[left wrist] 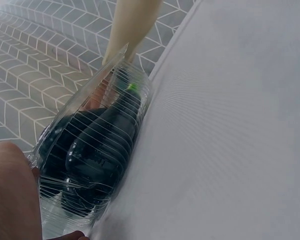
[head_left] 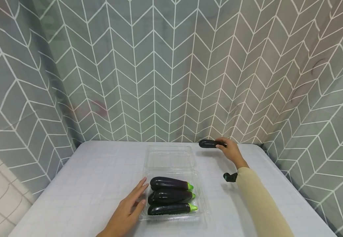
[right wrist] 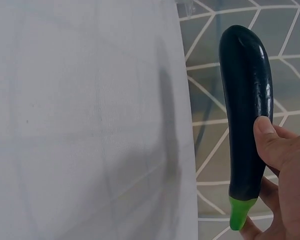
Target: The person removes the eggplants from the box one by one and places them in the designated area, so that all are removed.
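My right hand [head_left: 230,150] holds a dark purple eggplant [right wrist: 246,110] by its stem half, with the thumb across its side. In the head view this eggplant is raised at the table's back edge, right of the open lid. My left hand [head_left: 127,209] rests at the left side of a clear plastic clamshell container [head_left: 202,204], its fingers spread and fairly straight along the rim. Inside lie several eggplants [head_left: 171,196] side by side, green stems pointing right. The left wrist view shows them through the ribbed wall, with the left thumb [left wrist: 12,190] beside it.
The container's transparent lid [head_left: 170,159] lies folded back towards the far side of the white-covered table [head_left: 106,174]. Patterned grey curtains [head_left: 165,72] hang behind the table and at both sides. A small black device [head_left: 230,177] sits against the right sleeve.
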`<state>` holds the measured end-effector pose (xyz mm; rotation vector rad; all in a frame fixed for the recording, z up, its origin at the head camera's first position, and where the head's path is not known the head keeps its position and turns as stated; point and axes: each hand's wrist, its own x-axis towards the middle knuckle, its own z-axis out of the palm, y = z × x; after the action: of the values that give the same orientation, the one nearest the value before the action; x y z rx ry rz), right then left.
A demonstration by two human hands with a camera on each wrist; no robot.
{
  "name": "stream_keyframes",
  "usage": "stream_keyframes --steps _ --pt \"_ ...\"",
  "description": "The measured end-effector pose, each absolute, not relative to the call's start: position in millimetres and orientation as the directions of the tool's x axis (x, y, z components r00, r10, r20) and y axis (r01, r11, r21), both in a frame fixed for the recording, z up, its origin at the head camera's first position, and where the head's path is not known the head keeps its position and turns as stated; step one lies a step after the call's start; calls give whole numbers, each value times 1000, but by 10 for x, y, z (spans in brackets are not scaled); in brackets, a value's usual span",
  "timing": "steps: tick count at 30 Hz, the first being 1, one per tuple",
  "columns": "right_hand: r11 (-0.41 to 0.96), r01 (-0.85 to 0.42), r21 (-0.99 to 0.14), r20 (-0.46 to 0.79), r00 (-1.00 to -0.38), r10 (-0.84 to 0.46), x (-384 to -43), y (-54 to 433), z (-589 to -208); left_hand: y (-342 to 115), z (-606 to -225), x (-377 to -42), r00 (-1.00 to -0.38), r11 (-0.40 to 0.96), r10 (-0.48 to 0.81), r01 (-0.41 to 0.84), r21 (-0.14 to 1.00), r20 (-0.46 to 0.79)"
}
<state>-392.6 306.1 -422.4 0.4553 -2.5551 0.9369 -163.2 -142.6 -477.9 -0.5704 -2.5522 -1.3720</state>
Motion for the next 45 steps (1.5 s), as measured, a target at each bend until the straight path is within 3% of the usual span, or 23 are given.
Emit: stream_keyframes --steps 29,45 --pt "775 -346 -529 363 -918 -162 -3921 3037 -4535 -1424 -4784 -1640 -895 488 244 446 751 373" --pt "801 -339 -493 303 -930 -207 -3874 3042 -4473 -1422 -4784 -1638 -882 479 249 471 741 400"
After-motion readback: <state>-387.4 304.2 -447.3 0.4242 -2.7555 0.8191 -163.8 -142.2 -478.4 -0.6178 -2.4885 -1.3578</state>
